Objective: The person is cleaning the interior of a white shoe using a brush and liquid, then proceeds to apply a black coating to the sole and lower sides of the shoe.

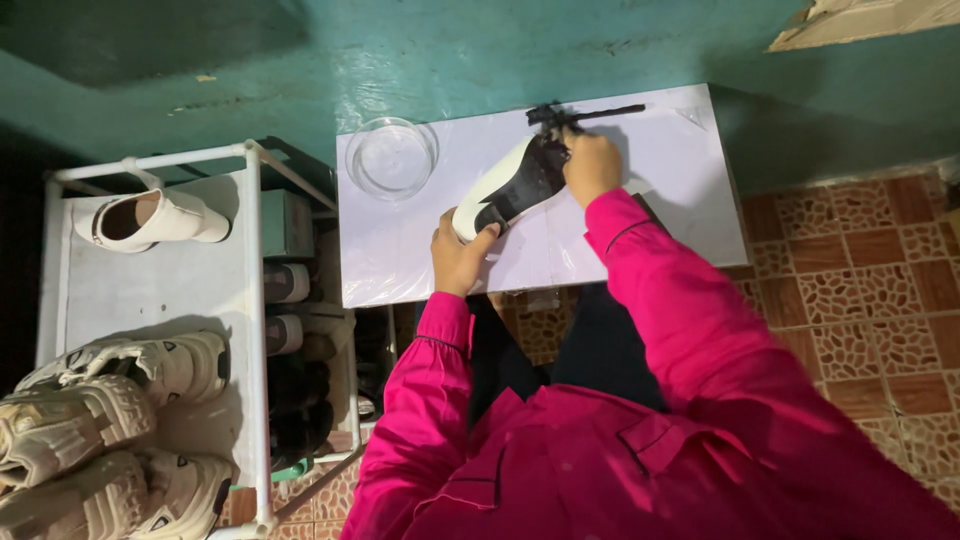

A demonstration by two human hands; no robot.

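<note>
White high-heeled shoe with a black sole (510,190) lies sole-up and slanted on the white plastic-covered tabletop (660,210), toe twd the person, heel end twd the far edge. Progress, judging by looks only: black covers most of the sole, toe rim shows white, and dark smudges mark the table near the heel, so work seems centred on the heel end w/ the toe part left; can't tell if the black is a fresh coat or the sole's own colour. Left hand (458,258) is curled round the toe, thumb on top, fingers wrapped under, pinning the shoe down. Right hand (590,165) is closed in a fist-like grip at the heel end; it seems to hold a thin black brush-like stick (600,113) lying along the far edge, though the grip itself is hidden. Both arms in bright pink sleeves, right one reaching further fwd. Clear round glass bowl (392,155) stands at the table's left corner, apart from the shoe. Further left, a white-framed shoe rack (250,300) holds a cream heeled shoe (150,218) and several chunky off-white sneakers (110,420)
</note>
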